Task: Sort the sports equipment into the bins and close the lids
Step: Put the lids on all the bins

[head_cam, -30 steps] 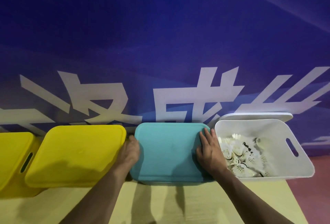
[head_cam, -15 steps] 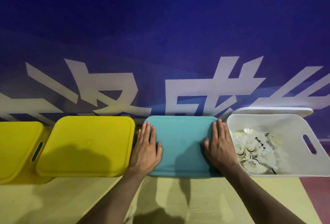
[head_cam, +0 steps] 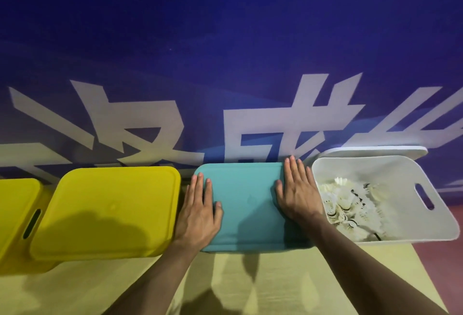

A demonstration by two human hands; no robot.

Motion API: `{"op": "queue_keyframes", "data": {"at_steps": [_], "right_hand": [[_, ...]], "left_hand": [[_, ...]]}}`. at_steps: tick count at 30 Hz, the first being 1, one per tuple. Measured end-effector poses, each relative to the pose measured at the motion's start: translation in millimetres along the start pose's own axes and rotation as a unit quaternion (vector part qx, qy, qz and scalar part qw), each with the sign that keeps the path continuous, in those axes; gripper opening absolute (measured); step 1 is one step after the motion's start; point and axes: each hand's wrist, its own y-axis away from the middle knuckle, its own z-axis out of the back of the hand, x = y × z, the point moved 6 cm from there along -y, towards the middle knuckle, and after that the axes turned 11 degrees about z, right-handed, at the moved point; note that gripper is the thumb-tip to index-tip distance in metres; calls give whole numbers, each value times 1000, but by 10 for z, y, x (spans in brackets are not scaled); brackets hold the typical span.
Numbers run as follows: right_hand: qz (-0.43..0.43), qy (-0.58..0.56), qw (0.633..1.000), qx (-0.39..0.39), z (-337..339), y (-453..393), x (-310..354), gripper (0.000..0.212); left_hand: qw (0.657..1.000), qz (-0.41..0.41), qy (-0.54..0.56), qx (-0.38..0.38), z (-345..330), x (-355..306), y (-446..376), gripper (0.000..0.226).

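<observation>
A teal lid lies flat on the middle bin. My left hand presses on its left edge with straight fingers, and my right hand lies flat on its right edge. To the right stands an uncovered white bin holding several white shuttlecocks. Its white lid leans behind it against the wall. Left of the teal lid is a yellow bin with its lid on.
A second yellow bin sits at the far left, partly out of view. All bins stand in a row on a pale tabletop against a blue banner wall. Red floor shows at the right.
My left hand moved from the lid's left side onto its top and flattened. My right hand slid farther back along the right edge. The view tilted slightly.
</observation>
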Motion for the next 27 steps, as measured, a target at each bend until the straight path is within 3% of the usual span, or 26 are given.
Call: {"op": "queue_keyframes", "data": {"at_steps": [4,7,10,14,17,19,23,27], "right_hand": [[-16,-44,999,18,34,-11,-30,76],[-7,-115,992,51,131,28,-112,75],[-1,-148,989,22,423,200,-316,69],[1,-97,995,-37,858,333,-1126,65],[-58,-57,997,-13,1079,345,-1913,61],[-41,-20,999,-3,1124,318,-2282,58],[-14,33,997,71,941,206,-2767,54],[25,71,997,34,804,96,-2913,36]], "left_hand": [[998,-4,-69,5,38,-42,-93,71],[995,29,-95,24,273,-230,-281,53],[993,50,-83,64,484,-564,-399,53],[996,-9,-32,78,626,-1258,-440,47],[997,-38,-4,70,600,-1745,-408,42],[997,-38,1,74,526,-2027,-390,42],[995,40,24,82,364,-2585,-542,42],[969,179,147,91,329,-3097,-872,52]]}}
